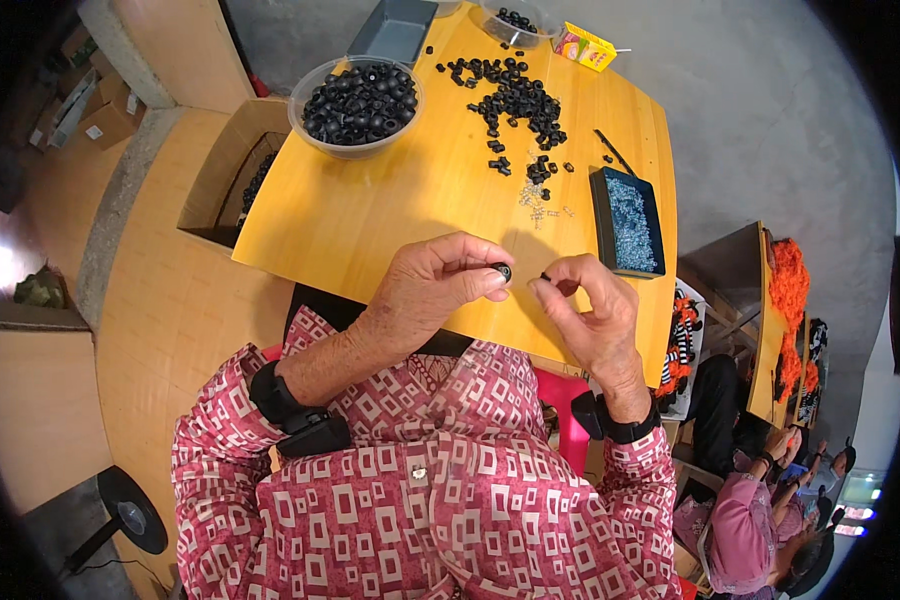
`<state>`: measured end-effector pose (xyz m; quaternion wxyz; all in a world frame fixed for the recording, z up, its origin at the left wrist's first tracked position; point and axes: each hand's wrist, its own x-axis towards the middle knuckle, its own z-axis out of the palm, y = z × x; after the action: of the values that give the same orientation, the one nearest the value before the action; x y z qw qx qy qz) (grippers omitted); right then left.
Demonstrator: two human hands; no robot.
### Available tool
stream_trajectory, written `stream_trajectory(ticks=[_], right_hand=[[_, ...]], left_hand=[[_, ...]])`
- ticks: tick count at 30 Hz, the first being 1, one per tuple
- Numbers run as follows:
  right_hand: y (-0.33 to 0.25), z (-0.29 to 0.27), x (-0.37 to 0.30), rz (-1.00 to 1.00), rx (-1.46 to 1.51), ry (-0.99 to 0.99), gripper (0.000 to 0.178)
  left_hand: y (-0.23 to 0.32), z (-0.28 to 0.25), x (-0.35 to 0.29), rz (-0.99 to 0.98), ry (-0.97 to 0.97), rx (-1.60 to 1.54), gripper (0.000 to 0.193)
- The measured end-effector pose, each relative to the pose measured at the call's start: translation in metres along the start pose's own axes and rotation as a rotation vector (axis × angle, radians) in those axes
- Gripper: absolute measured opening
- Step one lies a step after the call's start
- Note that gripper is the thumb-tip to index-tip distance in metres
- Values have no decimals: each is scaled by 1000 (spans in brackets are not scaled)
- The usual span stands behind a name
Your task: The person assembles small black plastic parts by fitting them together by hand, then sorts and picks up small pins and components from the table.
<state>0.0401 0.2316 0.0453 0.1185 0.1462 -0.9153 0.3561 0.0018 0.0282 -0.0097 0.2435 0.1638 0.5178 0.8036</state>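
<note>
My left hand [432, 278] pinches a small round black plastic part [503, 271] with a hole in its face, between thumb and fingertips. Just to the right, my right hand [592, 308] holds a tiny dark piece [545, 279] between thumb and forefinger, too small to make out fully. The two hands are close together but apart, above the near edge of the yellow table [370, 215]. Beyond them lie loose black plastic parts [520, 105] and a few small clear pieces [536, 200].
A clear bowl of round black parts [342, 150] stands at the left. On the right is a dark tray [600, 215] of small pale pieces, with a black stick [616, 152] behind it. A yellow box [584, 47] and grey tray [392, 35] sit far back. Other people [750, 515] sit at right.
</note>
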Motion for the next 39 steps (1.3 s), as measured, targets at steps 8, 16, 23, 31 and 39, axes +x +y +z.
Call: stream_trajectory(ticks=[8, 16, 23, 31, 39], right_hand=[[-20, 15, 4, -108, 25, 88, 15], [-20, 22, 3, -255, -25, 127, 16], [-20, 18, -1, -79, 38, 73, 14], [-16, 19, 0, -144, 73, 45, 15], [-15, 24, -2, -130, 71, 106, 19]], left_hand=[[-1, 7, 1, 62, 112, -32, 19], [1, 4, -1, -3, 117, -84, 19], [-2, 4, -1, 8, 94, -139, 19], [-1, 4, 0, -13, 112, -73, 18], [2, 3, -1, -45, 110, -187, 18]])
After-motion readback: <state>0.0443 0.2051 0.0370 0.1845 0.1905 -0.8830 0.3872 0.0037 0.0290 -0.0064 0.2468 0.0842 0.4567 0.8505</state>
